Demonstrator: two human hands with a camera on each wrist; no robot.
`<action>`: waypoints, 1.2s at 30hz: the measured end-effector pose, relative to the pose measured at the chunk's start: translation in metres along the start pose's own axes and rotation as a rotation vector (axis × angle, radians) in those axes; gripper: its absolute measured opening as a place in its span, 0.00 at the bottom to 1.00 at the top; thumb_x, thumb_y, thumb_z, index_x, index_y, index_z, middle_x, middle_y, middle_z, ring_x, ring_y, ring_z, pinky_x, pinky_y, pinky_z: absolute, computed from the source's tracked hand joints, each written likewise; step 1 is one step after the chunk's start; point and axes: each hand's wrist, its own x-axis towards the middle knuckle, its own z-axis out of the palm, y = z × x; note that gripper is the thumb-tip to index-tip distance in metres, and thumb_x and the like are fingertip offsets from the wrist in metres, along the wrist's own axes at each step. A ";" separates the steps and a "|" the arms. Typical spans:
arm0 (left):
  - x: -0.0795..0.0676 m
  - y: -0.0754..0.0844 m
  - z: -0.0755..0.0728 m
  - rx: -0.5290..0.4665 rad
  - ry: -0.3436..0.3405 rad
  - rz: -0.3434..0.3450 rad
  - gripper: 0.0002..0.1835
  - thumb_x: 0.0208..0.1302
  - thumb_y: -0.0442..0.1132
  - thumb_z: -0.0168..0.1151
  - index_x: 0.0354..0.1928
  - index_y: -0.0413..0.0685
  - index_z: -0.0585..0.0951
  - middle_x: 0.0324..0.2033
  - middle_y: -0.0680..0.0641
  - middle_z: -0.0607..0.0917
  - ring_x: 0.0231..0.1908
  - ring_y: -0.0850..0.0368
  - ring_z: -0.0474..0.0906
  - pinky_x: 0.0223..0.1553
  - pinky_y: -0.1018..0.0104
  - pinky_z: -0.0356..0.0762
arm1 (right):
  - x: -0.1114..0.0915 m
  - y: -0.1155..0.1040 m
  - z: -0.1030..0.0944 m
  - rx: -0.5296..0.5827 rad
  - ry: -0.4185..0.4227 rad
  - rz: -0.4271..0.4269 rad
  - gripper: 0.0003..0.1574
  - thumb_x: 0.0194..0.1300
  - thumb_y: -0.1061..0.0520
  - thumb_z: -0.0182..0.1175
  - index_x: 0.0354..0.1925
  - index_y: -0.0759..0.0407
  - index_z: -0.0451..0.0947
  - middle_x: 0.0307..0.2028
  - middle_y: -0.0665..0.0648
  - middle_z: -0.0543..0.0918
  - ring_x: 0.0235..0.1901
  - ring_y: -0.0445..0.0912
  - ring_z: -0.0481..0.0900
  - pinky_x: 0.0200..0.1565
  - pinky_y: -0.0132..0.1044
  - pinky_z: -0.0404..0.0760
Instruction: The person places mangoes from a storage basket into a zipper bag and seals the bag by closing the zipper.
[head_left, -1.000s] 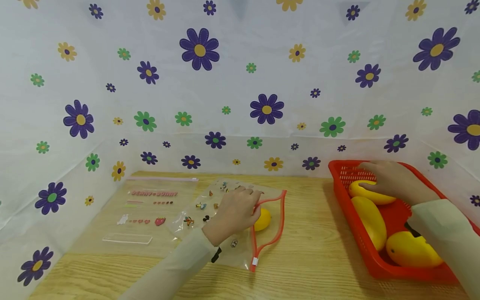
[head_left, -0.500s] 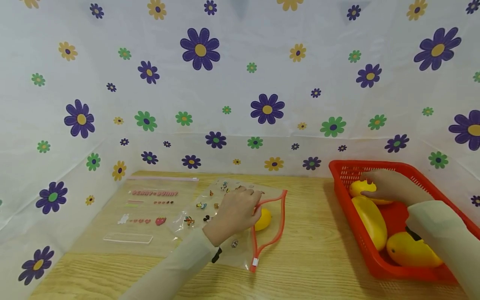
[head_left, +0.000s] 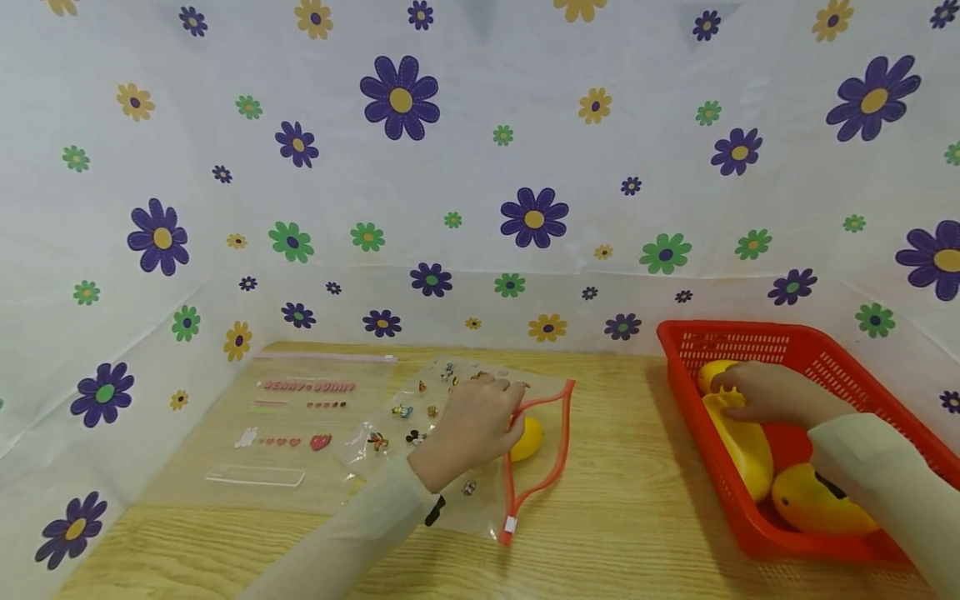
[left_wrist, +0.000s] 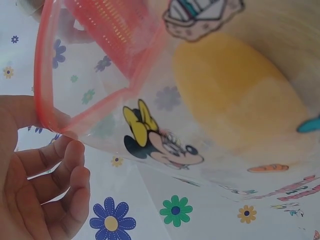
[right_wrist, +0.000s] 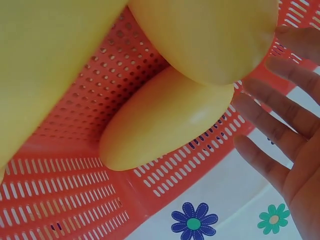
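My left hand [head_left: 472, 425] pinches the red-edged mouth of a clear zip bag [head_left: 567, 433] printed with cartoon figures, holding it parted. Inside the bag lies a yellow mango [head_left: 528, 439], its rounded body showing through the plastic in the left wrist view. Over in the red basket [head_left: 716, 492], my right hand [head_left: 787, 396] is at the far end of the left mango [head_left: 742, 454]. In the right wrist view, the fingers [right_wrist: 267, 112] are spread and fairly straight, with the thumb right at that mango's side. A back mango [head_left: 712, 377] is partly hidden behind the hand.
Another mango [head_left: 821, 500] lies at the basket's near end. A second clear zip bag [head_left: 255, 417] with pink prints lies flat on the wooden table [head_left: 615, 500] at the left, partly beneath the first. A flowered sheet [head_left: 465, 167] stands behind and at both sides.
My right hand has moved from the back mango leftward and nearer to the left mango's far end. The back mango shows less. My left hand keeps its hold on the bag.
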 end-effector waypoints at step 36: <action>0.000 0.000 -0.001 -0.020 -0.004 -0.001 0.09 0.55 0.46 0.61 0.33 0.50 0.79 0.18 0.55 0.76 0.19 0.63 0.67 0.16 0.76 0.56 | -0.025 0.024 -0.009 0.138 -0.149 0.082 0.28 0.51 0.46 0.67 0.49 0.57 0.77 0.37 0.53 0.82 0.33 0.42 0.77 0.41 0.47 0.82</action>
